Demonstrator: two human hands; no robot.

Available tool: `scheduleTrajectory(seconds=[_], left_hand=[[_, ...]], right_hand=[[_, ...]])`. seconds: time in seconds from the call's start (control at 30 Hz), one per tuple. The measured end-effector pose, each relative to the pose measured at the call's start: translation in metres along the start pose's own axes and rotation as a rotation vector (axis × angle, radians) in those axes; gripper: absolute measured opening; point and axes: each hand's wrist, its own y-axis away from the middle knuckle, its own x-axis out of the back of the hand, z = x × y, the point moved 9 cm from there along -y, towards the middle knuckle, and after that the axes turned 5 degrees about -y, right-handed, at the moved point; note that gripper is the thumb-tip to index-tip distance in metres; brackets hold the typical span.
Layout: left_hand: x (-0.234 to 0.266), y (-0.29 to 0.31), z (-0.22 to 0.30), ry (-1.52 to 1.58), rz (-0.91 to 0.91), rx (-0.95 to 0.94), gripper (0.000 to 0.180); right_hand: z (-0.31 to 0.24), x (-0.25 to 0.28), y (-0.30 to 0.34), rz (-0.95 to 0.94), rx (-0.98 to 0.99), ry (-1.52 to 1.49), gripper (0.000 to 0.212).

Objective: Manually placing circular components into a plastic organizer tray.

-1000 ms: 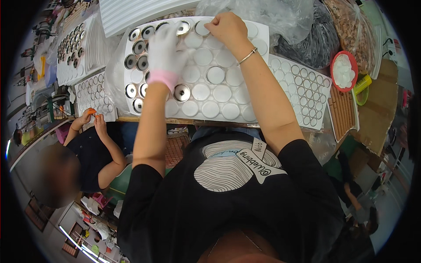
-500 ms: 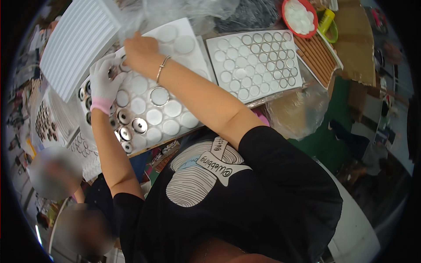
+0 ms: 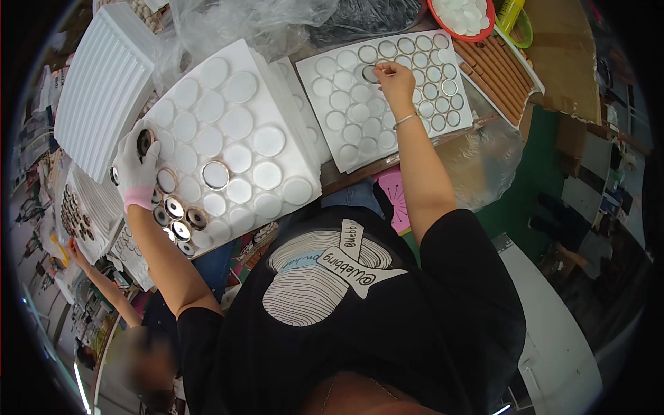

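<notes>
My bare right hand (image 3: 396,83) has its fingers (image 3: 386,68) pinched at a thin ring (image 3: 370,75) on the right tray (image 3: 333,140), but I can't tell if they grip it. My gloved left hand (image 3: 137,166) hides some of the left tray (image 3: 294,160). Its fingers bend by a dark cap (image 3: 145,142); I can't tell if they hold it. A red bowl (image 3: 492,15), cut off at the top, has white discs (image 3: 462,15) inside.

A gloved left hand (image 3: 137,167) partly hid a white sheet (image 3: 243,59); a red bowl (image 3: 490,23) was cropped, a co-worker's head (image 3: 143,360) blurred.
</notes>
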Motion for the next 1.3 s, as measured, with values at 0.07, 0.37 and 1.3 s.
scheduleTrajectory(seconds=[0.07,0.37,1.3], left_hand=[[-0.003,-0.006,-0.005,0.072,-0.067,0.092,0.055],[0.029,0.006,0.045,0.019,0.074,0.075,0.059],[-0.058,0.071,0.24,0.712,-0.125,-0.292,0.068]], right_hand=[[0.035,-0.008,-0.017,-0.008,-0.008,0.099,0.014],[0.036,-0.027,-0.018,-0.043,0.193,0.296,0.022],[0.025,-0.038,0.051,-0.107,0.371,0.85,0.036]])
